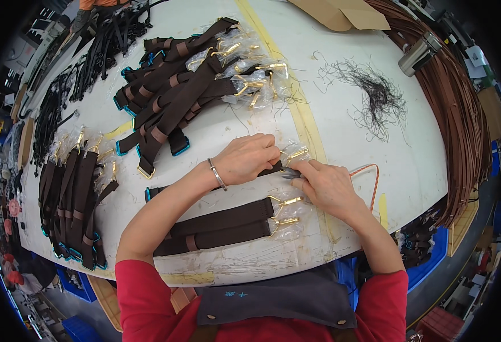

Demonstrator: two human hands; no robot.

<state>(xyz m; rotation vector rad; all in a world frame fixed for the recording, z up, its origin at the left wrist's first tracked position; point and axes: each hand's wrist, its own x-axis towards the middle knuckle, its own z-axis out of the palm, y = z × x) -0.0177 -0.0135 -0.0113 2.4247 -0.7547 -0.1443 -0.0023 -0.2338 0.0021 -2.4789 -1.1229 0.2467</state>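
My left hand (pixel 249 158), with a bracelet at its wrist, is closed on the end of a dark brown strap (pixel 270 170). A gold metal hook (pixel 297 154) in clear plastic wrap shows just past its fingers. My right hand (pixel 329 187) is closed around small thread snips (pixel 288 174), whose grey blades point at the strap end. The handles are mostly hidden in the palm. Nearer to me lie two dark brown straps (pixel 222 229) side by side, their gold hooks (pixel 287 221) wrapped in plastic.
A heap of brown straps (pixel 176 97) lies at the back; another bundle (pixel 71 205) lies at left. Loose dark threads (pixel 376 97) spread at back right. An orange cord (pixel 374 176) curves beside my right hand. A steel flask (pixel 420 54) and long brown strips (pixel 455 114) line the right edge.
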